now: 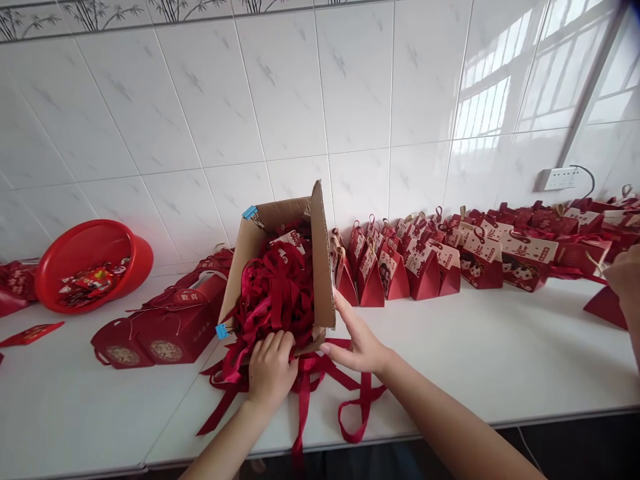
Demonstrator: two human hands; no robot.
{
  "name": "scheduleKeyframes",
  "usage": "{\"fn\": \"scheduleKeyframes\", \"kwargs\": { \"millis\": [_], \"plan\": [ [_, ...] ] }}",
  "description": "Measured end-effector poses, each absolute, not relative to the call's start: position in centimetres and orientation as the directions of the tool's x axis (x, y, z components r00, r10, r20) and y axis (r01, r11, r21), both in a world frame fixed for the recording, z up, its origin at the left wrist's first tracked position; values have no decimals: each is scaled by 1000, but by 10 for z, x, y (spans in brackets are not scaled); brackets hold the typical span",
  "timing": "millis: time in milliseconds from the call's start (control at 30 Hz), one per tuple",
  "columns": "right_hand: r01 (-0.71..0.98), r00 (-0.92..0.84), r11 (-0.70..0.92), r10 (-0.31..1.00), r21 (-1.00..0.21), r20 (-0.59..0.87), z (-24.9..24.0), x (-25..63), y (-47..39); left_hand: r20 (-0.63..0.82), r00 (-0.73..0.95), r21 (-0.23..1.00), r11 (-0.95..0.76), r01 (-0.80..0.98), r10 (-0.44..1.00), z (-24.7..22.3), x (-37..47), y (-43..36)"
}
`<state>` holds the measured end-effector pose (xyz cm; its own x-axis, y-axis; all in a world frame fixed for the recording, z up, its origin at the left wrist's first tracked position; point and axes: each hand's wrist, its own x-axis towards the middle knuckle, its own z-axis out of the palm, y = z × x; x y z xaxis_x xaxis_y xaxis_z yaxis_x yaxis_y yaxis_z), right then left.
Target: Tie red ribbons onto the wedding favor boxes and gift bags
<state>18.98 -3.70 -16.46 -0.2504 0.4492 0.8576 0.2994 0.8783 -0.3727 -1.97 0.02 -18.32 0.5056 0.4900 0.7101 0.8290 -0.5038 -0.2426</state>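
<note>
A cardboard box (325, 267) is tilted toward me, its open top showing a heap of dark red ribbons (280, 280). Several ribbons spill over the near rim onto the white table. My left hand (273, 370) is closed over that rim, fingers curled inward among the ribbons; the fingertips are hidden. On the right, my right hand (357, 340) holds the box by its side and lower corner, thumb in front and fingers along the outer wall. Blue clips (221, 331) sit on the box's left edge.
Red gift boxes (370, 277) stand in rows along the tiled wall at right. Larger red boxes (165, 333) and a tilted red basin (95, 267) with small packets are at left. Another person's hand (627, 280) shows at the right edge, near a wall socket (560, 179).
</note>
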Motion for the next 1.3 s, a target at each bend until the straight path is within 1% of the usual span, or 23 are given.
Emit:
{"fn": "scheduleKeyframes", "kwargs": {
  "millis": [100,167,200,267,300,333,400,533,633,733,833,967,1100,1200,1300],
  "plan": [
    [209,-182,870,483,-446,857,-164,187,-40,701,540,-278,-520,808,465,-186,-21,1],
    [66,-46,830,557,-553,830,-161,187,-44,689,571,-304,-537,787,446,-188,-23,0],
    [-31,37,789,615,-614,788,-159,188,-46,682,585,-316,-545,777,438,-189,-23,-1],
    [-220,174,675,737,-704,653,-153,193,-47,669,608,-333,-558,760,428,-193,-25,-4],
    [-269,220,627,779,-731,587,-151,197,-46,664,616,-339,-563,754,425,-194,-26,-6],
    [-274,255,593,804,-757,538,-149,202,-44,660,621,-341,-568,750,424,-196,-27,-8],
    [-193,311,564,811,-803,496,-149,213,-37,655,625,-336,-576,745,425,-198,-28,-11],
    [-17,335,551,790,-835,514,-160,223,-17,657,626,-313,-603,734,421,-198,-31,-16],
    [132,270,556,777,-821,569,-174,212,-7,663,626,-300,-620,725,411,-196,-31,-17],
    [250,114,576,781,-778,615,-187,196,-5,673,623,-294,-629,719,398,-196,-32,-16],
    [337,-5,582,787,-740,617,-193,189,-8,700,609,-292,-629,720,373,-196,-34,-15],
    [452,-50,547,804,-704,593,-196,192,-8,759,570,-295,-614,732,315,-191,-34,-11],
    [553,-42,485,828,-677,559,-202,192,-2,847,479,-283,-567,774,231,-184,-23,-11],
    [603,-10,421,853,-678,522,-207,191,1,867,430,-236,-552,800,252,-184,-18,-13],
    [624,11,389,862,-677,506,-209,190,1,892,353,-151,-550,821,282,-184,-20,-12]
  ]
}}
